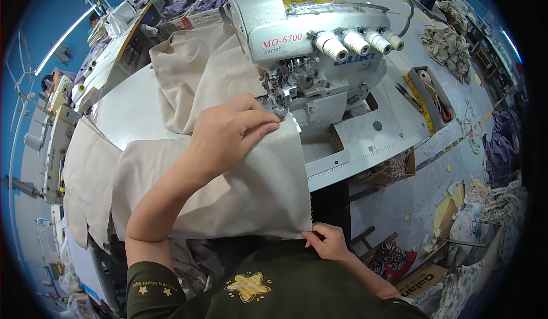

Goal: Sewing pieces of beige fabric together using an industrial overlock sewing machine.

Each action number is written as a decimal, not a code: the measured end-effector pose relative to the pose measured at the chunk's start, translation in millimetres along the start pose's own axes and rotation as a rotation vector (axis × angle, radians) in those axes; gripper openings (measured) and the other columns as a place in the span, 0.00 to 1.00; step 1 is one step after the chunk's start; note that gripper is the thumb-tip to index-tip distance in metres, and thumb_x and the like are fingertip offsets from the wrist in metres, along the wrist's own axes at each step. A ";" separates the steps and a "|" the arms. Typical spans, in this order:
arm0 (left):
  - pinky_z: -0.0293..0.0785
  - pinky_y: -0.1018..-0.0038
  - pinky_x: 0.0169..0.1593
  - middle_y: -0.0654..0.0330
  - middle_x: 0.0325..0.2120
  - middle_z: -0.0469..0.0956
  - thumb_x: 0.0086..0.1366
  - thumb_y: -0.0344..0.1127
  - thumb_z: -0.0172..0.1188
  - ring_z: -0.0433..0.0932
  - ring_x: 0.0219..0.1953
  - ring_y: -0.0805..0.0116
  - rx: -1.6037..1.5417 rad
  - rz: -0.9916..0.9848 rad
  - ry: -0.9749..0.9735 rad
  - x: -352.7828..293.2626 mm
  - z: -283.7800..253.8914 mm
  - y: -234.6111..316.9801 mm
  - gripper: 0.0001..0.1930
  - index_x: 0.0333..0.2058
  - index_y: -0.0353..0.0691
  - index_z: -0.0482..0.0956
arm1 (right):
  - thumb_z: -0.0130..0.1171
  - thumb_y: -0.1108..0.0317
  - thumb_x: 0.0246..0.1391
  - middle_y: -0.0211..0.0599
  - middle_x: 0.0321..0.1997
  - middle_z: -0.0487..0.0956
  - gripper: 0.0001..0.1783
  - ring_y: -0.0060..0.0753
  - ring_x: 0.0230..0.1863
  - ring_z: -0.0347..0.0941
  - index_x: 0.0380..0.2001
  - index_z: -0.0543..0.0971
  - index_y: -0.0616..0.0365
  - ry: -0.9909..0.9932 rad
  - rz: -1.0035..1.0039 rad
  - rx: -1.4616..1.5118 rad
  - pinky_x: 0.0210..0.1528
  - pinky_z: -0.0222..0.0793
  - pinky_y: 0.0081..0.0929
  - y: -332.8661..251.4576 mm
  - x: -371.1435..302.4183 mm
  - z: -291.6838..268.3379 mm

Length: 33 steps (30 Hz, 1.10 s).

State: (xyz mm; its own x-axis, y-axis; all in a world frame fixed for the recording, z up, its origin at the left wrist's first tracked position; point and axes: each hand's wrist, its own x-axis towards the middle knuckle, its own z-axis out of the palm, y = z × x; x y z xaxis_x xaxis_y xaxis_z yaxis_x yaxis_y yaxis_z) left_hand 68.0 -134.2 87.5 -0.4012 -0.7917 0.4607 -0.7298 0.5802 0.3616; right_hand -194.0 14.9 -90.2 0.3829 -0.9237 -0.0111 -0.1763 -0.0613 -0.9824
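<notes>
A wide piece of beige fabric (251,188) drapes over the front of the overlock sewing machine (314,39), its right edge running up to the presser foot (281,110). Close beside the foot, my left hand (228,128) pinches the fabric between thumb and bent fingers. My right hand (328,242) is lower, near my body, where thumb and fingertips hold the fabric's near right corner. Between the hands the cloth edge hangs fairly straight. More beige cloth (200,73) lies bunched on the table behind and left of my left hand.
The white machine table (137,110) curves around the left. On its right a small box (427,96) holds a thread cone, beside snips (408,98) and a yellow measuring tape (421,108). Cloth scraps (448,45) lie heaped farther right; a cardboard box (422,279) stands on the floor.
</notes>
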 end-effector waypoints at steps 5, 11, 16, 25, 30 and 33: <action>0.72 0.74 0.32 0.62 0.27 0.78 0.58 0.31 0.69 0.77 0.27 0.68 0.002 -0.010 -0.002 1.5 2.0 -4.3 0.06 0.35 0.41 0.88 | 0.65 0.71 0.58 0.37 0.23 0.80 0.09 0.24 0.21 0.78 0.27 0.80 0.64 0.035 -0.048 -0.071 0.24 0.69 0.21 3.9 -4.9 0.3; 0.73 0.71 0.31 0.64 0.28 0.78 0.60 0.36 0.67 0.78 0.26 0.65 0.044 0.021 0.042 1.5 -1.7 -7.8 0.04 0.33 0.46 0.88 | 0.68 0.76 0.53 0.37 0.26 0.82 0.04 0.28 0.23 0.80 0.27 0.82 0.60 0.249 -0.217 -0.085 0.25 0.73 0.21 18.5 -15.9 6.3; 0.73 0.71 0.32 0.64 0.29 0.78 0.59 0.31 0.66 0.78 0.28 0.65 -0.024 0.024 -0.025 3.4 -2.8 -21.4 0.05 0.35 0.46 0.88 | 0.69 0.78 0.48 0.37 0.28 0.84 0.08 0.33 0.26 0.82 0.33 0.85 0.59 0.123 -0.475 -0.146 0.27 0.75 0.22 16.6 -6.4 -3.5; 0.76 0.69 0.40 0.59 0.34 0.80 0.60 0.32 0.64 0.81 0.35 0.60 -0.004 0.009 -0.034 21.9 -5.4 -53.9 0.07 0.36 0.47 0.88 | 0.67 0.80 0.51 0.37 0.26 0.84 0.07 0.24 0.21 0.78 0.35 0.86 0.61 0.131 -0.383 -0.070 0.22 0.72 0.18 -4.8 15.9 -7.6; 0.77 0.67 0.42 0.58 0.36 0.82 0.60 0.29 0.61 0.81 0.36 0.56 0.037 0.037 -0.018 41.3 -5.8 -81.0 0.10 0.38 0.47 0.88 | 0.65 0.80 0.54 0.41 0.29 0.84 0.05 0.22 0.21 0.77 0.35 0.85 0.64 0.147 -0.331 0.051 0.21 0.70 0.18 -24.2 36.9 -10.0; 0.77 0.66 0.42 0.56 0.38 0.82 0.58 0.28 0.62 0.81 0.37 0.55 0.071 0.072 -0.016 51.0 -9.2 -98.8 0.11 0.38 0.46 0.88 | 0.65 0.80 0.55 0.41 0.29 0.84 0.04 0.21 0.22 0.77 0.35 0.85 0.65 0.125 -0.279 0.069 0.22 0.70 0.17 -43.4 51.0 -15.2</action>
State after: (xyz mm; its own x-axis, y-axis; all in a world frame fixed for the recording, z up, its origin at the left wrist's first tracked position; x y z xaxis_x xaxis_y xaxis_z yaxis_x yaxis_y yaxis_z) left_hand 124.7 -230.2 82.7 -0.4622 -0.7518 0.4703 -0.7358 0.6211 0.2699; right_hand -180.6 -35.3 -45.3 0.2931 -0.9142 0.2799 -0.0163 -0.2975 -0.9546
